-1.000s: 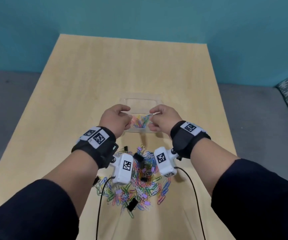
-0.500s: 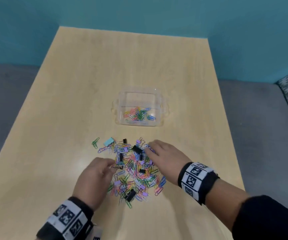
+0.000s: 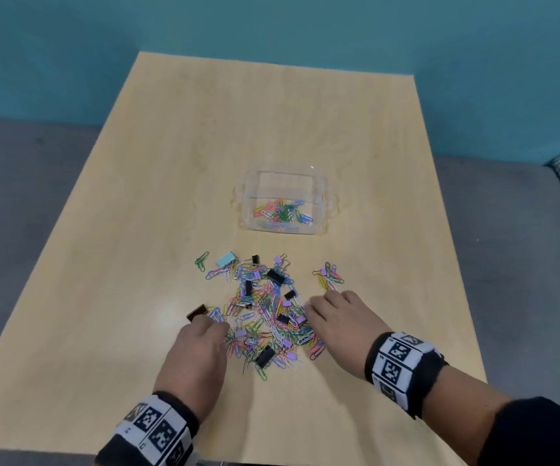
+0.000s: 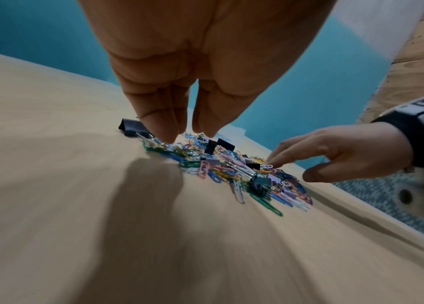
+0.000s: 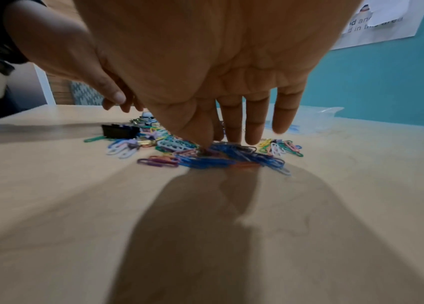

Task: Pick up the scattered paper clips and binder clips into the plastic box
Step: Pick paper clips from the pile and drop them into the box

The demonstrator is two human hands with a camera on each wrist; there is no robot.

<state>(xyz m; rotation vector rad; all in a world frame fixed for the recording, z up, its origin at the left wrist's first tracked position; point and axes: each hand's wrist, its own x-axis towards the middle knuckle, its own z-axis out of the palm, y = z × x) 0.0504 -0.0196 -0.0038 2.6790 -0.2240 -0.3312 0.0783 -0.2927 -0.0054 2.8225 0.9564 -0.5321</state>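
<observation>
My left hand (image 3: 197, 354) pinches into the heap of coloured paper clips and black binder clips (image 3: 265, 317); my right hand (image 3: 342, 327) presses relaxed fingers on its other side. The clear plastic box (image 3: 283, 227), holding some clips, sits mid-table (image 3: 103, 297) beyond.

The head camera looks forward and down on the table (image 3: 271, 136) from above. Each wrist camera sits low, close behind its fingers, facing across the clip pile (image 3: 265, 317), which all three views share, though motion blur softens both wrist views.
</observation>
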